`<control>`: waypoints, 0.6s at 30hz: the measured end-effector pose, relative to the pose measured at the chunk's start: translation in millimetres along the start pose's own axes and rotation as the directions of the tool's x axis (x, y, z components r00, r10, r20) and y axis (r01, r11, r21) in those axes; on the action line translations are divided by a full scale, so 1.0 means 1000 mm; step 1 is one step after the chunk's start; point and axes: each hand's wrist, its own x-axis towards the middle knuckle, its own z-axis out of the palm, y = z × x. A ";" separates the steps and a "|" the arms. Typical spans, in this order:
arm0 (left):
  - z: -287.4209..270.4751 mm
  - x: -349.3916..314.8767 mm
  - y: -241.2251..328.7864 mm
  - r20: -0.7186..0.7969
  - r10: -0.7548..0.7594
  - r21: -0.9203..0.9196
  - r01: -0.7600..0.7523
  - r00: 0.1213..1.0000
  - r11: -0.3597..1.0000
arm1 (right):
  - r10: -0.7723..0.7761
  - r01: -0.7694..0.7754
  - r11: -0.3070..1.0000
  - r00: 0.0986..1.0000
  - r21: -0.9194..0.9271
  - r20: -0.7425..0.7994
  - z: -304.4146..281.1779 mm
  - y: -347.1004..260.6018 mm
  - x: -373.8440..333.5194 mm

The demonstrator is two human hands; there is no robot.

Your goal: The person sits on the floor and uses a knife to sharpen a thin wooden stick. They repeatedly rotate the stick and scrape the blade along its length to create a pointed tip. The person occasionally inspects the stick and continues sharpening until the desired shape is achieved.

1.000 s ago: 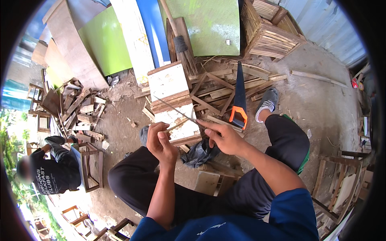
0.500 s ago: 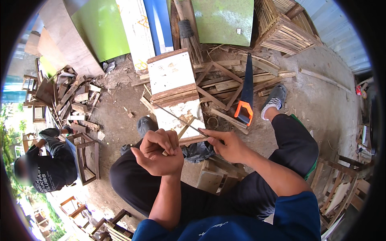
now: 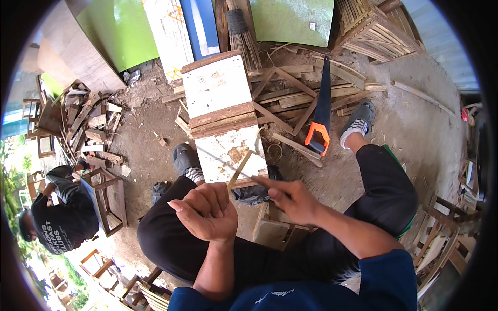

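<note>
So, your left hand (image 3: 205,211) has its fingers curled into a loose fist around a flat, pale wooden strip (image 3: 240,168), thumb poking out sideways. The strip slants up out of your grip, over the nearer end of the white board (image 3: 213,85). Your right hand (image 3: 294,201) has the index finger stretched out and the rest folded in, gripping a long thin tool (image 3: 222,161) that's motion-blurred, so I can't tell if it's a blade or a file. That board's surface is scuffed and flaking to brown patches, with rough, splintery battens crossing it. Crumpled black plastic (image 3: 251,194) sits just beyond your fists. To the right, a handsaw (image 3: 322,98) with a dark tapered blade and chunky orange handle lies against jumbled scrap sticks (image 3: 298,96). The floor (image 3: 142,127) is gritty and dusty, with a blocky offcut pile (image 3: 93,122) on the left near a seated person (image 3: 65,212). Smooth green panel (image 3: 293,20), stiff-bristled broom (image 3: 243,44) and slatted wooden frame (image 3: 381,31) line the far side.
</note>
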 end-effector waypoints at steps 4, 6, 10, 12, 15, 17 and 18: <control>-0.003 0.004 0.000 0.039 -0.009 0.013 0.008 0.999 1.000 | -0.071 0.072 0.995 0.997 -0.071 0.024 0.001 0.005 0.001; -0.006 0.004 0.002 0.089 -0.013 0.022 0.011 0.996 1.000 | -0.179 0.178 0.983 0.984 -0.030 -0.015 0.003 0.006 0.000; -0.007 0.005 0.005 0.066 -0.055 0.031 0.053 0.996 0.998 | 0.007 -0.008 0.998 1.000 -0.058 -0.016 0.001 0.006 0.003; -0.007 0.003 0.005 0.151 -0.064 0.045 0.058 0.987 0.997 | 0.056 -0.040 0.988 0.993 -0.149 0.102 0.001 0.005 0.004; -0.008 0.002 0.006 0.076 -0.068 0.037 0.066 0.995 0.997 | -0.077 0.076 0.996 0.997 -0.040 -0.018 0.002 0.007 0.010; -0.008 0.003 0.007 -0.014 -0.091 -0.043 0.090 0.996 0.995 | 0.020 -0.024 0.999 0.995 -0.047 -0.099 0.001 0.006 0.013; -0.009 0.003 0.007 0.073 -0.099 0.037 0.096 0.992 0.995 | -0.058 0.058 0.998 0.998 -0.031 -0.016 0.002 0.006 0.015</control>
